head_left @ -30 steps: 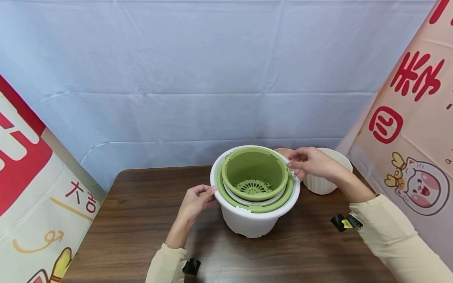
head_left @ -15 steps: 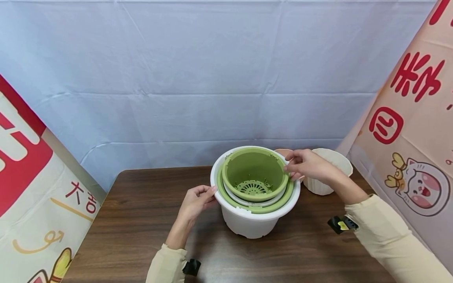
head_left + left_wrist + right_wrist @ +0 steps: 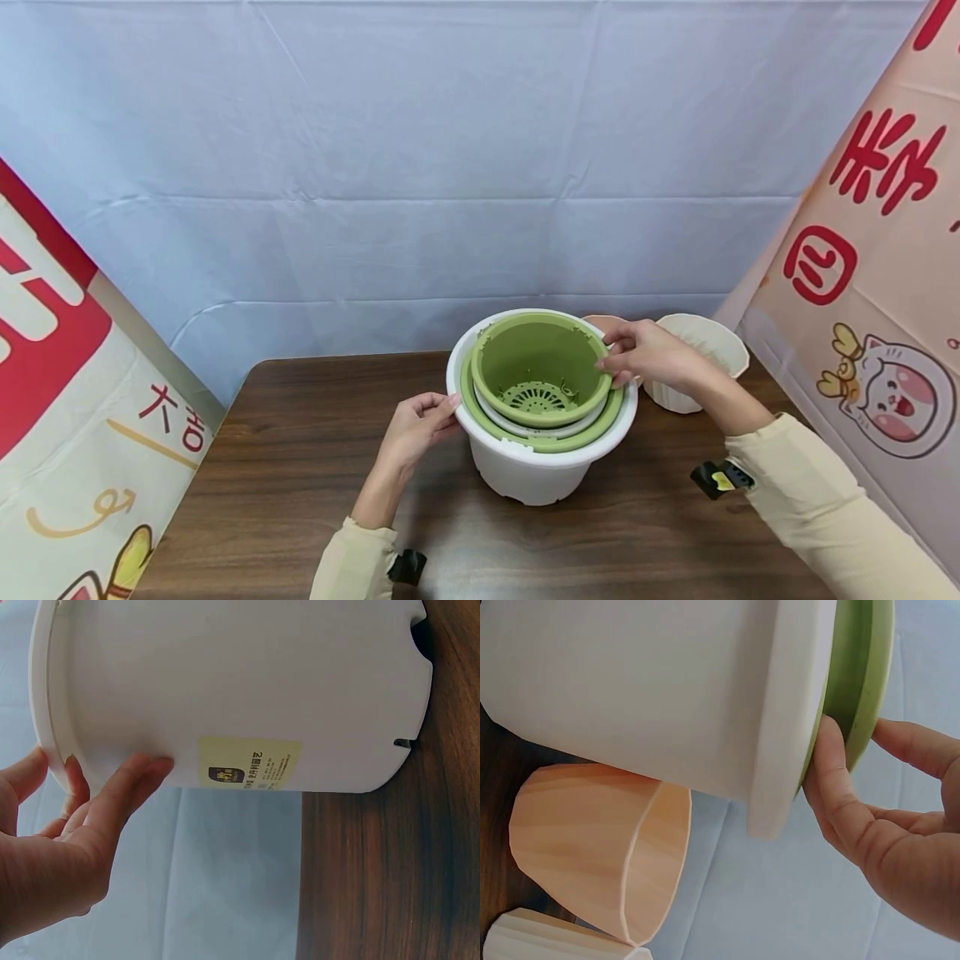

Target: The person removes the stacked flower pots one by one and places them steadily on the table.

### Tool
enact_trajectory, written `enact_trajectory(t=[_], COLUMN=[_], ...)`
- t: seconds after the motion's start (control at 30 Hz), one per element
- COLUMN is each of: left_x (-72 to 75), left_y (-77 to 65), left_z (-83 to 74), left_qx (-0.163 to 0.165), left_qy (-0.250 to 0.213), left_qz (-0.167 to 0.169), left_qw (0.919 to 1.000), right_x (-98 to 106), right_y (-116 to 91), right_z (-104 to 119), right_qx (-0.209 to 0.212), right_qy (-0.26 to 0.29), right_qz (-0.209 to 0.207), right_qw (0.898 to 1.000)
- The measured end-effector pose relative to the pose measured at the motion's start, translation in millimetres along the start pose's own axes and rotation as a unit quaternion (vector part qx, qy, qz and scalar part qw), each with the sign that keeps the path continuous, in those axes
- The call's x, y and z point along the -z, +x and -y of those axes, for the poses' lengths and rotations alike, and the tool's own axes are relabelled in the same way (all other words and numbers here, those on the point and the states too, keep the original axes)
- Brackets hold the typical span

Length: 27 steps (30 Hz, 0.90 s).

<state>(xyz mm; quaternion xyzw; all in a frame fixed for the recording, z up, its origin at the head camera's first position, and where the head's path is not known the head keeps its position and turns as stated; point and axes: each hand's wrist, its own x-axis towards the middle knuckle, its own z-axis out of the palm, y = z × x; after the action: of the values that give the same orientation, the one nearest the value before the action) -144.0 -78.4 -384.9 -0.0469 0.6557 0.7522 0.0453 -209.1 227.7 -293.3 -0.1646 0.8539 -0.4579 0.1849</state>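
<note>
A large white flower pot (image 3: 525,475) stands upright on the table with several smaller pots nested in it. The innermost green flower pot (image 3: 547,358) has a slotted bottom with a few bits of debris. Around it show a white rim (image 3: 508,422) and a wider green rim (image 3: 570,442). My left hand (image 3: 414,429) grips the outer white pot's rim, thumb on the edge and fingers (image 3: 124,787) against the wall below. My right hand (image 3: 652,357) pinches the innermost green pot's rim at its right side; one finger (image 3: 832,746) reaches beneath that rim.
Behind the right hand stand a peach pot (image 3: 577,817) and a cream ribbed pot (image 3: 708,342). The dark wooden table (image 3: 315,450) ends at a pale cloth backdrop (image 3: 375,208). Printed banners (image 3: 862,275) hang at both sides.
My right hand has moved a little left, from beside the pots' outer rims onto the innermost green pot's rim. The left hand keeps its grip, and the pots stay in place.
</note>
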Motion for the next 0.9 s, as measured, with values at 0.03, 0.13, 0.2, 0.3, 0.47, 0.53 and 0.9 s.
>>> enact_trajectory(t=[0.03, 0.13, 0.2, 0.3, 0.47, 0.53, 0.9], left_x=[-0.1, -0.1, 0.1, 0.3, 0.3, 0.3, 0.2], left_y=[0.0, 0.2, 0.2, 0.2, 0.1, -0.1, 0.3], left_z=[0.0, 0.2, 0.3, 0.4, 0.1, -0.2, -0.6], left_qx=[0.000, -0.001, -0.001, -0.001, 0.000, 0.000, -0.001], left_qy=[0.000, 0.002, 0.002, 0.000, -0.004, -0.004, -0.003], left_qz=[0.000, 0.001, 0.001, 0.001, 0.003, 0.004, 0.004], left_qw=[1.0000, 1.0000, 1.0000, 1.0000, 1.0000, 1.0000, 1.0000], right_x=[0.0, -0.4, -0.5, -0.8, -0.8, -0.7, -0.6], right_y=[0.1, 0.1, 0.1, 0.2, 0.7, 0.9, 1.5], right_z=[-0.3, -1.1, -1.2, -1.0, -0.7, -0.5, -1.2], right_qx=[-0.003, -0.009, -0.013, -0.018, -0.031, -0.033, -0.037], right_qy=[0.001, 0.011, 0.011, 0.009, 0.018, 0.023, 0.039], right_qz=[-0.001, -0.003, -0.005, -0.007, -0.007, -0.005, -0.005], right_qw=[1.000, 1.000, 1.000, 1.000, 0.999, 0.999, 0.999])
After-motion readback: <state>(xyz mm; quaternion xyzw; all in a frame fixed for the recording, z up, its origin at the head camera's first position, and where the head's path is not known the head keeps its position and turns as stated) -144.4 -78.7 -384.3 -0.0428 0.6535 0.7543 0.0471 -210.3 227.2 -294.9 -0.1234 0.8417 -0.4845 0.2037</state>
